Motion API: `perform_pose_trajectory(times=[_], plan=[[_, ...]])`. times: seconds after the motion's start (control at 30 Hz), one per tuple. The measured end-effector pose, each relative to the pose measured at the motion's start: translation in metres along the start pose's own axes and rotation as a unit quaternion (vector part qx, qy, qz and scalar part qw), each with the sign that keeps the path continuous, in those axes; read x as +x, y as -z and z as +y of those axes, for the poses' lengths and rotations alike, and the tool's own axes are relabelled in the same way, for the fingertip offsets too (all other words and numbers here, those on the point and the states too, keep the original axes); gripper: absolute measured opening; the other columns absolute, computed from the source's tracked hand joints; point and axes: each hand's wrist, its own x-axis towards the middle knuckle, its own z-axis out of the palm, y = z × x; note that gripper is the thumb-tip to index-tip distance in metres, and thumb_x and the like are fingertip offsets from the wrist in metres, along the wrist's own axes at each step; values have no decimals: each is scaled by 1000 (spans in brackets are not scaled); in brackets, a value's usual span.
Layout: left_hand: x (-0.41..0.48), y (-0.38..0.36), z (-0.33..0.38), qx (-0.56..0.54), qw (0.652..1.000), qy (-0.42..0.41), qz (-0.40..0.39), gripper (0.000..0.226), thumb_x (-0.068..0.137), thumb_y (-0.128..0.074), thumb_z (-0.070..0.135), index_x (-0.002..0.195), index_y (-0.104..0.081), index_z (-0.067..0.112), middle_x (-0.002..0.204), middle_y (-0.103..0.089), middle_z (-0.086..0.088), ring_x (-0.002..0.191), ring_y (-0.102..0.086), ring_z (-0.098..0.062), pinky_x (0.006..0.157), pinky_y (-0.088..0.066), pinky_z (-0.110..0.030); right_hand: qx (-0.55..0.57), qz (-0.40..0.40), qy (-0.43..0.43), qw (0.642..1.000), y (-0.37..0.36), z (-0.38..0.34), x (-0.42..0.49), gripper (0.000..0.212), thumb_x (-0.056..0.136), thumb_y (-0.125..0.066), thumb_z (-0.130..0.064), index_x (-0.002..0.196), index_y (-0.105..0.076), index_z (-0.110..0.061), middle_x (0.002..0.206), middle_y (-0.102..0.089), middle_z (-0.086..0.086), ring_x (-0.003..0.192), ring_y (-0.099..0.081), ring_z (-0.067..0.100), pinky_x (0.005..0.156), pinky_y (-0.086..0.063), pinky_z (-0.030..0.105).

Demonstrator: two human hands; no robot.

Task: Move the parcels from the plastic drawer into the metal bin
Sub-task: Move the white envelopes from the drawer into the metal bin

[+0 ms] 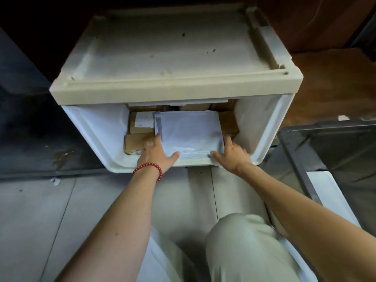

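Nearest the camera, a knee in pale trousers (pixel 244 241) is being rested on the grey floor (pixel 50 210), and 2 bare forearms are being stretched forward. To the right, the metal bin (pixel 299 159) is being seen just beside the drawer. No parcel is being shown in the part of its interior that is in view, so the transfer is being judged as barely begun. Further on, the left hand (pixel 156 153), marked by a red bead bracelet (pixel 148 167), is being spread with fairly straight fingers against the left edge of a white parcel (pixel 189 133). Its thumb is being laid along the near edge, and nothing is being clenched. The right hand (pixel 232 153) is being set at the opposite near corner, thumb on the near edge. It is blurred, so whether its fingers are being curled around the parcel cannot be told. The white parcel is being bracketed between the 2 hands inside the open plastic drawer (pixel 91 135), on top of other parcels and not yet lifted clear. Beside and beyond it, at least 3 brown cardboard parcels (pixel 136 143) are being shown in the drawer, with more edges at the back under the beige cabinet top (pixel 173 53). Most of the work is therefore being judged as lying ahead.
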Motion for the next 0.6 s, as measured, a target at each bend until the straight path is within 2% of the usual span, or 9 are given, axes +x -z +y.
perform_pose_trajectory(times=[0.1, 0.17, 0.27, 0.37, 0.5, 0.6], plan=[[1, 4, 1, -101, 994, 21, 28, 80, 85, -66, 41, 147, -23, 14, 146, -38, -10, 129, -43, -32, 102, -39, -40, 133, 28, -14, 991, 1, -8, -2, 55, 98, -50, -34, 144, -30, -10, 139, -48, 20, 121, -50, 39, 99, -39, 41], [-2, 7, 0, -121, 992, 14, 40, 74, 86, -68, 32, 145, -26, 13, 143, -43, -11, 127, -45, -33, 101, -39, -39, 185, 60, -20, 981, 2, -13, -7, 47, 99, -51, -24, 141, -35, -9, 133, -54, 18, 117, -53, 38, 94, -42, 37], [-13, 14, -1, -99, 994, -6, 40, 67, 86, -68, 26, 142, -33, 17, 139, -45, -13, 123, -47, -34, 100, -39, -38, 240, 88, -19, 967, 3, -17, -23, 46, 98, -51, -14, 142, -38, -13, 132, -56, 14, 115, -55, 35, 95, -44, 36], [-32, 20, -1, -70, 997, -26, 30, 68, 82, -73, 28, 139, -39, 17, 135, -44, -13, 119, -49, -31, 97, -42, -36, 287, 94, -1, 953, 1, -17, -45, 47, 96, -52, -8, 141, -40, -15, 133, -57, 12, 110, -59, 33, 94, -48, 37], [-65, 33, -1, -13, 998, -55, 35, 69, 81, -72, 36, 141, -42, 18, 143, -39, -9, 126, -46, -27, 101, -40, -37, 326, 126, 13, 937, 2, -10, -79, 49, 94, -55, -5, 140, -42, -18, 134, -55, 9, 98, -60, 24, 88, -50, 33], [-92, 47, -2, -12, 994, -89, 57, 70, 79, -73, 40, 140, -43, 21, 143, -40, -4, 128, -44, -24, 102, -40, -37, 351, 148, 20, 924, 10, -2, -106, 46, 95, -56, -9, 138, -45, -21, 128, -54, 6, 82, -53, 12, 78, -45, 22]])
